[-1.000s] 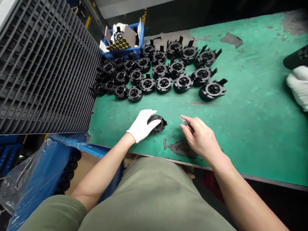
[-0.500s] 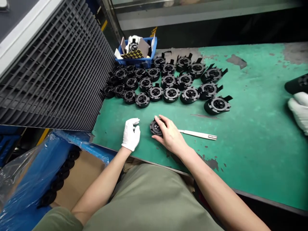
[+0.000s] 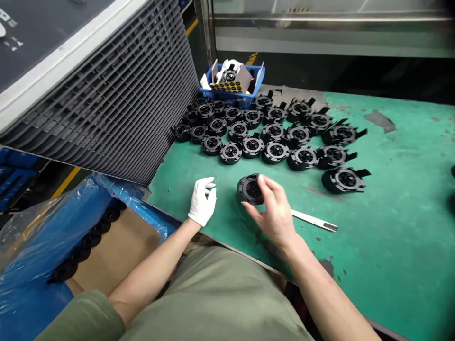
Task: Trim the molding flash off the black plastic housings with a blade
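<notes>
My right hand (image 3: 276,210), bare, grips a round black plastic part (image 3: 250,189) by its right side, thumb below and fingers above. The part looks tilted, its ringed face partly covered by my fingers. To its left, my left hand (image 3: 203,202) wears a white glove and hovers near the table edge. Its fingers are loosely bent, the thumb stands apart from them, and nothing shows between them. Tweezers (image 3: 314,220), pale and flat, lie on the green table just right of my right wrist. Several similar black round parts (image 3: 275,151) stand in rows beyond my hands.
A blue basket (image 3: 245,100) with papers and a black part stands behind the rows. A tall stack of black grid trays (image 3: 142,90) rises at the left. Below it, a carton lined with blue plastic (image 3: 39,241) holds several black parts. The green table (image 3: 401,199) stretches right.
My right hand has raised and tilted the round black part. The view has shifted, so the table things appear farther right. Another person's gloved hand at the right has left the view.
</notes>
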### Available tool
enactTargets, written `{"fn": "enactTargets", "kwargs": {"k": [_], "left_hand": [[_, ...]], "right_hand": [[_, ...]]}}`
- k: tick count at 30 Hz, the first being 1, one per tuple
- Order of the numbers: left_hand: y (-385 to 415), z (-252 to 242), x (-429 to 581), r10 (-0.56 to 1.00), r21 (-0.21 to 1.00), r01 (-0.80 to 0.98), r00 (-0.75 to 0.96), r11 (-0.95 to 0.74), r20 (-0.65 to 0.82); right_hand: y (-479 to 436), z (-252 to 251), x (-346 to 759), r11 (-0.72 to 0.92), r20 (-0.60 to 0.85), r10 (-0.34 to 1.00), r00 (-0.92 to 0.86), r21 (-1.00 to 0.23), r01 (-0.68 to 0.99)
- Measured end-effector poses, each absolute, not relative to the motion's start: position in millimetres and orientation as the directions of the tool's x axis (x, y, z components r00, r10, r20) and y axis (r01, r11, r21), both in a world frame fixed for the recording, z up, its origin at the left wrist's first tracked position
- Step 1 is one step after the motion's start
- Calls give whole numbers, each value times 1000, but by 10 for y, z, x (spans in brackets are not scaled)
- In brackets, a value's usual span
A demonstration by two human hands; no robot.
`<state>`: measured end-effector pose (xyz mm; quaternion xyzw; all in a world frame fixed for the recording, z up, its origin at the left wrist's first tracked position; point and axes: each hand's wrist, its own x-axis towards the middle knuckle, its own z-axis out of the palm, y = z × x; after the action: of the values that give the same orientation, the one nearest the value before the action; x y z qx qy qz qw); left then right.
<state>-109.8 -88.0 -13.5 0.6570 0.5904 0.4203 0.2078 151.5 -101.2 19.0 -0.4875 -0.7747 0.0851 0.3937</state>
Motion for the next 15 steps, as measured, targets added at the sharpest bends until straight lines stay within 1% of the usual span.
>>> {"fn": "enactTargets", "kwargs": {"k": [2, 4, 5, 9, 10, 12, 13, 14, 15], "left_hand": [[-881, -139, -1104, 953, 775, 596, -55, -207, 297], [-883, -146, -1112, 956, 781, 593, -56, -199, 286], [-884, -149, -1116, 958, 783, 590, -54, -196, 280], [-890, -147, -1124, 965, 801, 569, -44, -188, 258], [-890, -143, -1123, 966, 806, 563, -44, -186, 253], [-886, -132, -1120, 968, 815, 551, -47, -180, 246], [-882, -127, -1119, 969, 819, 546, -49, -176, 241], [-879, -121, -1117, 970, 822, 542, -49, -174, 237], [-876, -116, -1116, 972, 826, 537, -48, -171, 232]], "right_hand": [[-1026, 174, 1533, 439, 474, 872, -121, -649, 621], [-1016, 169, 1553, 350, 373, 926, -66, -778, 522], [-1007, 173, 1558, 310, 328, 943, -49, -820, 481], [-1001, 279, 1517, 227, 262, 964, 51, -905, 359], [-1009, 333, 1488, 211, 240, 969, 63, -930, 301], [-1027, 457, 1413, 105, 109, 993, 43, -991, 79], [-1034, 515, 1371, -8, -8, 1000, 6, -996, -88], [-1040, 564, 1331, -124, -118, 992, -40, -967, -221], [-1045, 598, 1295, -219, -203, 976, -83, -925, -312]]}}
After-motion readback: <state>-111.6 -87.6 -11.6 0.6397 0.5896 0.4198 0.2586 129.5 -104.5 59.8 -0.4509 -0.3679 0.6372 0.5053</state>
